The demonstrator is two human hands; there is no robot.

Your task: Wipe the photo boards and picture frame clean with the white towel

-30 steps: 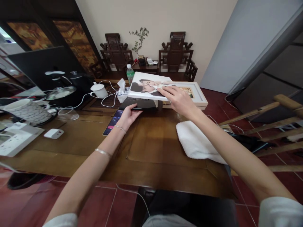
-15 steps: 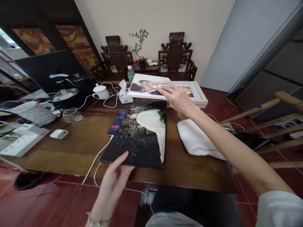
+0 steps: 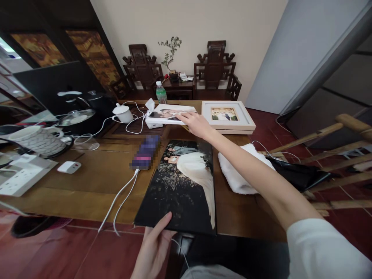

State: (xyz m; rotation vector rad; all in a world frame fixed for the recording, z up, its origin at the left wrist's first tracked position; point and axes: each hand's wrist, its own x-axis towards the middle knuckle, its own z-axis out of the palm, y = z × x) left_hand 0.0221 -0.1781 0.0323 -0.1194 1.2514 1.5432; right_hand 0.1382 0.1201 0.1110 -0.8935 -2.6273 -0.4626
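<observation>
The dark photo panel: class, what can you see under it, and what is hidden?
Part of the left hand is under the near edge of the dark photo panel, thumb on top. The wooden table shows around it. Whatever the panel's middle covers cannot be seen.

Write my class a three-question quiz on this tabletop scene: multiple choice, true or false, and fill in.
1. What does the left grip hold? A: lidded cup; B: dark photo panel; C: bottle.
2. True or false: the white cloth lies right of the dark photo panel.
3. Fill in: the right grip touches a white-edged photo panel, to the ____ of the framed picture.

Key: 1 B; 2 true; 3 left.
</observation>
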